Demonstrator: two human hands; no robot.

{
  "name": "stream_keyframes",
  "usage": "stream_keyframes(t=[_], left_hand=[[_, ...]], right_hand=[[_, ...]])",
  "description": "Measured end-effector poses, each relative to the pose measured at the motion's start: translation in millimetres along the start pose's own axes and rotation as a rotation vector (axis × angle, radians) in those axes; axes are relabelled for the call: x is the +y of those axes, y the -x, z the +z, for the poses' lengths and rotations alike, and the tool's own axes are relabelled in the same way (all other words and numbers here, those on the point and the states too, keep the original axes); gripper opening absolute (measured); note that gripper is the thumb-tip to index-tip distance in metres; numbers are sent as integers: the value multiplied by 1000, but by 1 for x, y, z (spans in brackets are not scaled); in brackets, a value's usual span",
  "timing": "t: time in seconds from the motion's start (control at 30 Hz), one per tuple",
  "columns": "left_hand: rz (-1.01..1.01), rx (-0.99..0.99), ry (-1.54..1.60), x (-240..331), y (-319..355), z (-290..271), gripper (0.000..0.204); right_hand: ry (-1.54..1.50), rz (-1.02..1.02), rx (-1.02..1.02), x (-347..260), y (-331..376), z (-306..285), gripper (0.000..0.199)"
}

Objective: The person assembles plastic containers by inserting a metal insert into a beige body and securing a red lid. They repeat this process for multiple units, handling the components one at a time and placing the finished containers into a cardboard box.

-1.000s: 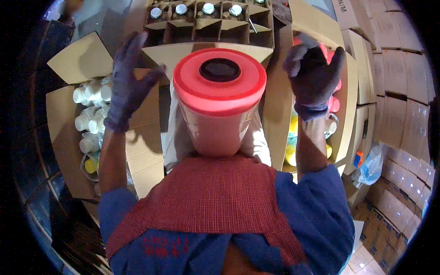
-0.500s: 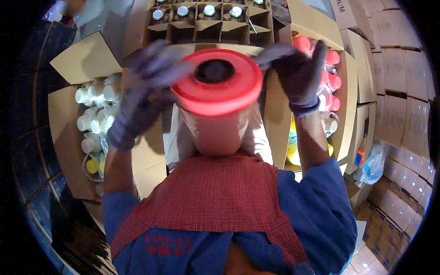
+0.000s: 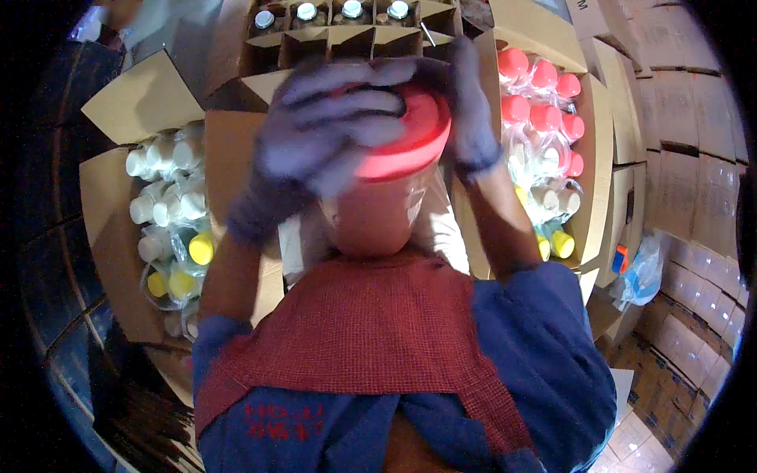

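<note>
Low at 6 o'clock, a dark red mesh apron point(image 3: 363, 331) over a blue top. Just past its edge, near the dial's centre: a pinkish tub point(image 3: 371, 221) between white-clad legs point(image 3: 438, 236) — presumably braced there so that both gloved hands can work on the red lid point(image 3: 426, 146). Lid sits on the tub, its dark central disc mostly covered.

Left hand point(image 3: 323, 126), 11 o'clock: fingers extended across the lid's top; blurred, cannot tell whether they grasp or only press. Right hand point(image 3: 465, 114), 1 o'clock: laid along the right rim, fingers bent toward the far edge, apparently countering the left; firmness of grip unclear.

Farther out, open cartons flank the lap, likely for easy reach. At 9 to 10 o'clock, left carton point(image 3: 106, 213): bottles with whitish caps point(image 3: 142, 209) and yellow caps point(image 3: 201, 247). At 2 o'clock, right carton point(image 3: 597, 158): red caps point(image 3: 544, 117) in rows, clear plastic among them. Farthest, 12 o'clock: silver-capped bottles point(image 3: 352, 9) in a divided carton point(image 3: 260, 87) — cells probably prevent knocking.
</note>
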State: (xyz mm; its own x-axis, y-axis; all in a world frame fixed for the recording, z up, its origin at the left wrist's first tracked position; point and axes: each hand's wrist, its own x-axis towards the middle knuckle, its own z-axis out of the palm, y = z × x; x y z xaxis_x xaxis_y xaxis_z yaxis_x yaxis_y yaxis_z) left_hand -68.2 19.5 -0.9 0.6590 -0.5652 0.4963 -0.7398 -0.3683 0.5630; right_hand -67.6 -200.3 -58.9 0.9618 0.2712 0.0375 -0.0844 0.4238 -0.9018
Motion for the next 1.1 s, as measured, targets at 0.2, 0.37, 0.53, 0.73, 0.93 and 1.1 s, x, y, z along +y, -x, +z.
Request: stream_keyframes(t=[0.2, 0.37, 0.53, 0.73, 0.93, 1.1], left_hand=[[-178, 12, 188, 21, 7, 5, 36], [-207, -40, 447, -33, 26, -12, 29], [88, -72, -151, 48, -9, 13, 23], [65, -21, 77, -31, 23, -7, 23], [306, -25, 65, 10, -4, 12, 19], [30, -60, -226, -7, 11, -13, 25]], right_hand=[[-69, 82, 220, -9, -10, 10, 64], [311, -171, 181, -11, 30, 20, 73], [-364, 114, 50, 15, -10, -16, 69], [227, -87, 121, -1, 15, 8, 73], [-262, 145, 191, -6, 15, 20, 73], [27, 72, 191, 0, 18, -3, 72]])
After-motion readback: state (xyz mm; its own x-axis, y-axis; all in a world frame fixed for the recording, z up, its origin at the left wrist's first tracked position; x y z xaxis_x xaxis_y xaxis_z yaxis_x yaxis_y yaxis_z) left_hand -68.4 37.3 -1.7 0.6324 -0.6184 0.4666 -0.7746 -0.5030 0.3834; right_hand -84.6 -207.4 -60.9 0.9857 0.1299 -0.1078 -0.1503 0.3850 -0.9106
